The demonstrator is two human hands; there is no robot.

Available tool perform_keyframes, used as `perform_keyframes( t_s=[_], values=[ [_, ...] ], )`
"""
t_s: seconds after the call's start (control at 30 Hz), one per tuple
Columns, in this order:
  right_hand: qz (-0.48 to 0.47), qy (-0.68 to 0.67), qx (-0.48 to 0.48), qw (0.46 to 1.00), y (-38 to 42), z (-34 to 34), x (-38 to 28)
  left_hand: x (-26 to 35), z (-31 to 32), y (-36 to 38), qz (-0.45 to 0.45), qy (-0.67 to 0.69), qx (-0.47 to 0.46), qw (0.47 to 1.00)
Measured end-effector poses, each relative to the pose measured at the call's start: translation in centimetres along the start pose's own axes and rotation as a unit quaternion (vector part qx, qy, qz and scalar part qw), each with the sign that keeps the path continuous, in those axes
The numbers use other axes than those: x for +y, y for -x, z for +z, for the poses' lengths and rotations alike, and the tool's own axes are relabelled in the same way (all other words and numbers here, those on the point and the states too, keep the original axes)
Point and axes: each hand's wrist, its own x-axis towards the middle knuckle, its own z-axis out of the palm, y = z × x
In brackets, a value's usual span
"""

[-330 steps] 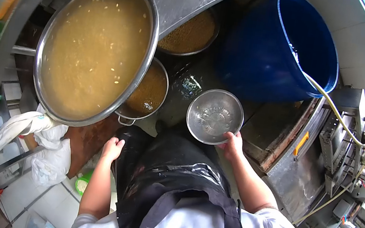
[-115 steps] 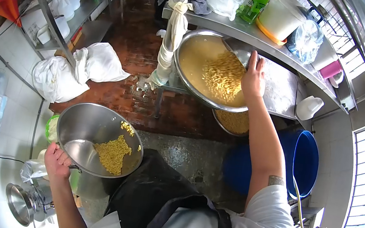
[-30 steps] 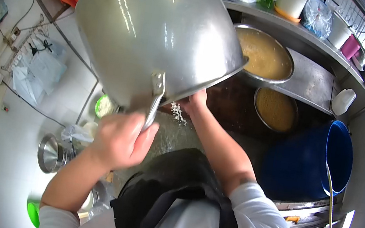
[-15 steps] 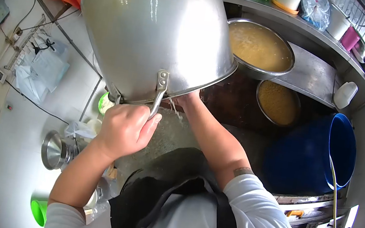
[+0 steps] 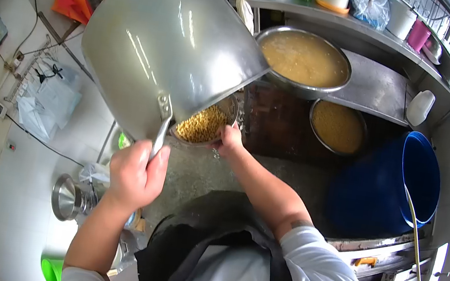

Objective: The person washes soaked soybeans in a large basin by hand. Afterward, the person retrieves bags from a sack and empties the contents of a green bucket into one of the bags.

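A large steel pot (image 5: 152,42) is tilted high on the left, its mouth turned down and to the right. My left hand (image 5: 137,173) is wrapped round the pot's metal side handle (image 5: 161,131). Below the pot's rim is a round bowl (image 5: 234,107), partly covered by the pot in this view. Yellow beans (image 5: 202,126), which look like soybeans, lie in it. My right hand (image 5: 230,139) grips the bowl's right edge, thumb on the near side and the other fingers mostly hidden.
On the right, a wide steel basin (image 5: 303,86) of cloudy yellowish liquid stands by a metal counter (image 5: 374,84). Lower down is a second basin (image 5: 337,128) with yellowish contents. A blue barrel (image 5: 369,185) holds a hose (image 5: 414,227). A metal funnel-like vessel (image 5: 66,197) is at left.
The pot has swung left and tipped further, and my left hand has shifted left and down with its handle. The bowl of beans and my right hand now show from behind the pot.
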Motion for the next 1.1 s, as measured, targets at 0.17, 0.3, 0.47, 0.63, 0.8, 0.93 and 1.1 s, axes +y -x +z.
perform_keyframes(
  t_s=[0.17,0.3,0.47,0.63,0.8,0.93,1.1],
  values=[
    [0.021,0.009,0.022,0.999,0.6,-6.4,1.6,-3.4,0.3,-1.1,-0.115,-0.06,0.068,0.989],
    [0.038,0.004,0.032,0.999,3.7,-15.7,3.0,-10.9,0.5,-2.3,-0.258,0.043,0.144,0.954],
    [0.057,0.007,0.131,0.99,11.6,-29.9,3.0,-15.8,3.8,1.6,-0.568,0.327,0.147,0.741],
    [0.016,-0.019,0.215,0.976,18.5,-38.4,2.2,-21.1,10.9,8.3,-0.68,0.402,0.085,0.607],
    [-0.037,-0.106,0.302,0.947,23.7,-41.1,-0.1,-19.4,19.3,10.1,-0.718,0.388,0.064,0.574],
    [-0.042,-0.138,0.356,0.924,24.7,-42.6,-1.4,-19.7,24.1,10.5,-0.73,0.389,0.053,0.559],
    [-0.071,-0.171,0.406,0.895,23.9,-42.6,-2.8,-19.9,32.3,9.2,-0.752,0.411,0.045,0.514]
  ],
)
